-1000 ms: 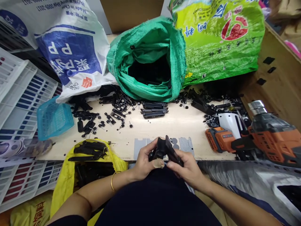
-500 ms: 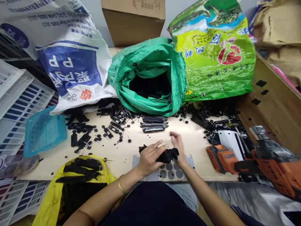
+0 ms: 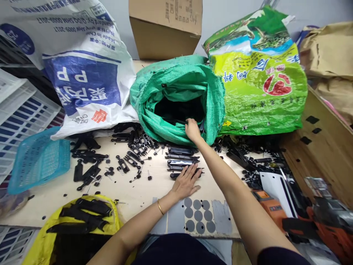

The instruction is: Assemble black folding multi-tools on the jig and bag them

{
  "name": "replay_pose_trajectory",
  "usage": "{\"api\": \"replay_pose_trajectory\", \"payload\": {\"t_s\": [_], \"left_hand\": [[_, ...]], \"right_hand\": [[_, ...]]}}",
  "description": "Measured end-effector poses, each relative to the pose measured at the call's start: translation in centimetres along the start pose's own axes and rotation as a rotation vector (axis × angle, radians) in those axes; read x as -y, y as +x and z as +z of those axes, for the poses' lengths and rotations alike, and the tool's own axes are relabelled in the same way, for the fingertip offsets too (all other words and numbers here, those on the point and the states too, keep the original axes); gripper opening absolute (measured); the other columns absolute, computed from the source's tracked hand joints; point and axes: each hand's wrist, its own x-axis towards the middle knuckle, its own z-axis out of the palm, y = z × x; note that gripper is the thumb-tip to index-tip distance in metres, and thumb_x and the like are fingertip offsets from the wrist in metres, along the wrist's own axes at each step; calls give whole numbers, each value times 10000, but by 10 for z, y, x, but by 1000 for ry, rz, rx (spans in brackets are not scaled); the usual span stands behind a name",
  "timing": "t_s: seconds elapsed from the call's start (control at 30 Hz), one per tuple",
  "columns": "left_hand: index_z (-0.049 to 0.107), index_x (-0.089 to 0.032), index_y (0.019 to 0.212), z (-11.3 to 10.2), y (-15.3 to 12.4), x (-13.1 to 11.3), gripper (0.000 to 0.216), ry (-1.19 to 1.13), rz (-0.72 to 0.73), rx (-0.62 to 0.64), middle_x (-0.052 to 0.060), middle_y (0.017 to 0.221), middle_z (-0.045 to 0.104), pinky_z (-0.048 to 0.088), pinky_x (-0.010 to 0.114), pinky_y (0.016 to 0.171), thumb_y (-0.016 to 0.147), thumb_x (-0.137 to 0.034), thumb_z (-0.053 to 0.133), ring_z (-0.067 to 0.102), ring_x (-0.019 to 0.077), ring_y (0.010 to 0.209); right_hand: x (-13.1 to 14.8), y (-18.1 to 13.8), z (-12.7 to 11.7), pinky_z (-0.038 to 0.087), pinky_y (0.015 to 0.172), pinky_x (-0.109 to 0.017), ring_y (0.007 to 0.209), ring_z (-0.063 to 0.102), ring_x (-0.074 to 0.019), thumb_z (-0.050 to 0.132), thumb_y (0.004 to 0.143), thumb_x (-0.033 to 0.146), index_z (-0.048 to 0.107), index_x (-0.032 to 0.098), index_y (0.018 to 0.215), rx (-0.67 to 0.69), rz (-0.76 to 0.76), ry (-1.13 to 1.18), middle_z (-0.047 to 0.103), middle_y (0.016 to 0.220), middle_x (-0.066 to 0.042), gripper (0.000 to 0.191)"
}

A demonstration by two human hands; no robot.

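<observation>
My left hand [image 3: 186, 183], with a bracelet at the wrist, lies open on the near end of a row of long black plastic parts [image 3: 180, 162]. The fingers are stretched out and cover some of the nearest part. My right hand [image 3: 192, 129] reaches over the front rim of a green woven sack [image 3: 143, 106]. Its fingers curl at the dark mouth of the sack, and what they hold, if anything, is hidden. Dark contents inside the sack are hard to make out.
Small black parts and pins [image 3: 132, 154] lie scattered left of the row. A yellow bag of black parts [image 3: 118, 217] stands front left, beside a blue basket [image 3: 41, 162]. An orange power tool [image 3: 325, 228] lies right. A grey plate with discs [image 3: 222, 217] lies in front.
Both hands have left the black pieces they were handling near the front edge. The left now rests on the row, which is longer; the right has moved forward to the sack's mouth.
</observation>
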Motion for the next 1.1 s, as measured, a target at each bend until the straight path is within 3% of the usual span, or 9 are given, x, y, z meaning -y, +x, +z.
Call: {"api": "replay_pose_trajectory", "payload": {"t_s": [0.13, 0.27, 0.37, 0.5, 0.57, 0.63, 0.73, 0.9, 1.1], "left_hand": [[308, -149, 1422, -10, -4, 2, 666, -69, 67, -61, 161, 1473, 319, 275, 417, 1114, 866, -487, 450, 267, 278, 1382], [322, -177, 1396, -31, -21, 6, 578, -162, 49, -200, 148, 1416, 382, 317, 458, 1086, 875, -390, 452, 314, 268, 1349], [350, -184, 1364, -48, -35, 25, 527, -203, -33, -350, 143, 1325, 448, 396, 453, 1014, 870, -320, 474, 405, 251, 1265], [523, -194, 1195, -78, -59, 82, 349, -95, -407, -430, 96, 1075, 566, 465, 394, 880, 861, -139, 437, 543, 211, 1018], [591, -173, 1068, -96, -73, 118, 329, -49, -630, -341, 87, 969, 580, 467, 376, 847, 837, -65, 382, 554, 211, 943], [612, -168, 1045, -110, -84, 150, 344, 35, -793, -140, 105, 985, 575, 447, 391, 860, 813, -55, 384, 544, 238, 951], [562, -159, 1170, -122, -89, 183, 396, 159, -808, 178, 160, 1183, 517, 410, 426, 860, 805, -95, 421, 495, 302, 1032], [573, -148, 1102, -126, -75, 203, 327, 365, -521, 444, 172, 1117, 556, 332, 443, 889, 863, -133, 350, 460, 320, 1052], [581, -109, 1046, -141, -73, 205, 337, 401, -393, 504, 162, 984, 601, 299, 383, 918, 846, -57, 315, 522, 258, 947]], "right_hand": [[-2, 44, 20, 392, 895, -406, 1079, 493, -273, 525, 836, 176, 554, 78, 1092, 5, 63, -80, 582, 1119, -206, 276], [0, 44, 4, 387, 888, -400, 1040, 495, -252, 521, 870, 255, 571, 51, 1037, -22, -15, -111, 589, 1065, -210, 269], [1, 0, -25, 365, 935, -371, 1088, 473, -241, 494, 894, 316, 510, 53, 1161, -108, -115, -78, 546, 1149, -206, 375], [-29, -127, -56, 438, 836, -343, 937, 567, -224, 518, 858, 467, 543, 152, 1080, -86, -218, 57, 609, 1008, -114, 387], [-53, -202, -51, 461, 766, -342, 862, 590, -223, 526, 840, 498, 552, 194, 1030, 15, -220, 150, 616, 950, -90, 360], [-73, -268, -34, 462, 777, -369, 865, 588, -240, 525, 834, 493, 555, 207, 1000, 83, -139, 157, 607, 937, -102, 332], [-87, -328, -2, 438, 808, -431, 877, 557, -280, 524, 826, 470, 566, 199, 951, 64, 4, 52, 590, 904, -122, 301], [-87, -335, 10, 417, 824, -391, 914, 537, -266, 553, 812, 449, 549, 160, 973, 125, 88, 30, 581, 943, -121, 331], [-82, -320, -3, 396, 758, -329, 902, 558, -259, 643, 742, 437, 540, 167, 989, 332, 25, -65, 593, 935, -99, 380]]}}
